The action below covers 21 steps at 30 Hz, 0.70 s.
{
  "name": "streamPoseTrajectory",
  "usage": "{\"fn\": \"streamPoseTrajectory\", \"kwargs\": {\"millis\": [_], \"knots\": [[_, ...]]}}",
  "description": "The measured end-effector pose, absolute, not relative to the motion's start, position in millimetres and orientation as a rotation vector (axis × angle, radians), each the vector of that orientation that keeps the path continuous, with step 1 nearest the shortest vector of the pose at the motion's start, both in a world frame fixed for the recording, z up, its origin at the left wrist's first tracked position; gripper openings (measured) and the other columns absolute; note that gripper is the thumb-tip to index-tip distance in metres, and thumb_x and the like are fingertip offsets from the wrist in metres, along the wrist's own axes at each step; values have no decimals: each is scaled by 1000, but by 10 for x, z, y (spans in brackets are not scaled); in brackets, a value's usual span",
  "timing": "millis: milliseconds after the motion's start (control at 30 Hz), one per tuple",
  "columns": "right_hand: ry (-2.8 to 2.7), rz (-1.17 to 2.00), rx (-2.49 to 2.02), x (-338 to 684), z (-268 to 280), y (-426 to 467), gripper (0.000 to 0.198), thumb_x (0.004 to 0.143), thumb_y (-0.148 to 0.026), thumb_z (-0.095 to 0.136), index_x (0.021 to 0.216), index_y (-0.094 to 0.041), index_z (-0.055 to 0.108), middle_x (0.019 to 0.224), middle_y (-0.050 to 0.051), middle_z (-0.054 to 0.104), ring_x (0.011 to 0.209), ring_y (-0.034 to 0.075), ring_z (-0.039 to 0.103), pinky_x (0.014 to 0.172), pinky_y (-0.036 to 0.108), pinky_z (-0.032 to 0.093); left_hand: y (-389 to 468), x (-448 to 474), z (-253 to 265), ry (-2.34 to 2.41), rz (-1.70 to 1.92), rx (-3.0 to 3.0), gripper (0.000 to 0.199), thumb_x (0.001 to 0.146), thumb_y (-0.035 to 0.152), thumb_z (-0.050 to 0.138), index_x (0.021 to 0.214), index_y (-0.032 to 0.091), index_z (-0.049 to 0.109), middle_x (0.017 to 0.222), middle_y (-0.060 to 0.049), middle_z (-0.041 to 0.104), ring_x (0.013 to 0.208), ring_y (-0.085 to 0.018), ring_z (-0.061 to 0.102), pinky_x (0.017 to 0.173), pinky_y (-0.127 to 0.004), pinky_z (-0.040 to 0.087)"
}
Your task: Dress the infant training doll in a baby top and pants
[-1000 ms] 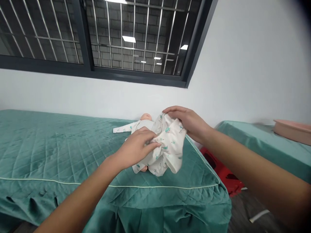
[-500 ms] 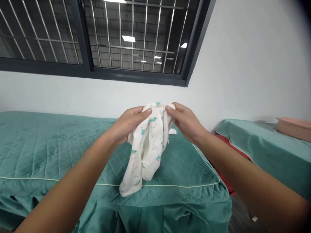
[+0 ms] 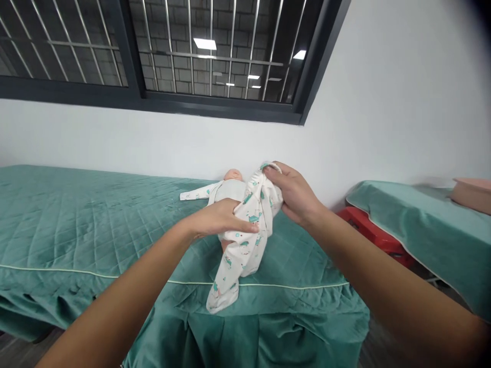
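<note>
A pair of white baby pants with green and dark prints hangs from my hands above the bed edge. My right hand pinches the gathered waistband at the top, thumb in front. Lower down, my left hand grips the cloth with its thumb across the front; its other fingers are hidden behind the fabric. One pant leg dangles lower left over the edge piping. Behind the pants lies a baby doll in a light top with printed sleeves, one sleeve stretched to the left. The pants and my left hand cover its lower body.
A green quilted cover spreads over the bed. At right stand another green-covered surface, a pink basin on it, and a red object beneath its cover. A barred window is in the white wall.
My left hand has slid from the waistband down to the middle of the pants. The pants have shifted slightly right, and the doll behind them has come into view.
</note>
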State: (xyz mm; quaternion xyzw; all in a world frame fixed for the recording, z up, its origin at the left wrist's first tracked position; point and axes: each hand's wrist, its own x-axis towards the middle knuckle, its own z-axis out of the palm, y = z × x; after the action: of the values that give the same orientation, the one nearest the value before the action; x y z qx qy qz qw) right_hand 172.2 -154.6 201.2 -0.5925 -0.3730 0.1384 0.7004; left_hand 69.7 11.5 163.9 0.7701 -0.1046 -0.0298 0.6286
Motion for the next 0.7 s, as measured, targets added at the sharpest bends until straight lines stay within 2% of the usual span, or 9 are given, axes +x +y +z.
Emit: {"fn": "streamPoseTrajectory", "kwargs": {"millis": [67,167,267,367,500,567,700], "knots": [[-780,306,-1358,1768,1926,-1562,27,81,-46,70,77,-21,61,70,-3,58,62,12,52,57,24,41,128,720,1576,-222,-16,1722,28,72,33,78,92,15,74,90,-7,72,84,-24,66,72,-31,52],[-784,391,-1510,1820,1779,-1647,33,79,-53,69,80,-20,65,71,-1,63,64,14,56,58,25,42,193,786,1486,-189,191,1355,31,75,32,77,100,15,71,94,-6,72,85,-20,66,76,-27,51],[-953,662,-1640,1824,1647,-1718,37,77,-53,72,88,-18,71,81,2,70,70,16,62,61,25,46,229,866,1414,-139,333,1056,29,73,30,78,97,15,69,85,-2,69,76,-14,65,70,-22,50],[-1064,831,-1664,1799,1546,-1692,39,74,-50,76,93,-17,74,87,4,73,75,17,65,65,26,50,182,925,1343,-56,321,988,33,72,32,80,95,14,67,78,-1,68,68,-14,65,67,-24,51],[-860,647,-1541,1828,1519,-1556,39,78,-52,72,97,-18,73,89,5,74,81,19,67,72,29,53,97,908,1236,-28,207,1081,47,79,48,73,111,14,66,92,-8,74,82,-22,70,78,-33,53],[-736,527,-1403,1880,1556,-1498,41,81,-55,69,100,-18,71,95,7,74,88,21,68,78,31,55,87,863,1191,-65,80,1214,50,79,51,72,112,14,68,100,-11,74,92,-25,69,84,-35,52],[-648,558,-1267,2006,1579,-1455,51,82,-62,63,106,-18,70,101,10,74,99,25,68,86,35,55,128,827,1114,-199,-173,1414,55,67,30,85,118,17,68,113,-11,73,108,-28,66,93,-37,50]]}}
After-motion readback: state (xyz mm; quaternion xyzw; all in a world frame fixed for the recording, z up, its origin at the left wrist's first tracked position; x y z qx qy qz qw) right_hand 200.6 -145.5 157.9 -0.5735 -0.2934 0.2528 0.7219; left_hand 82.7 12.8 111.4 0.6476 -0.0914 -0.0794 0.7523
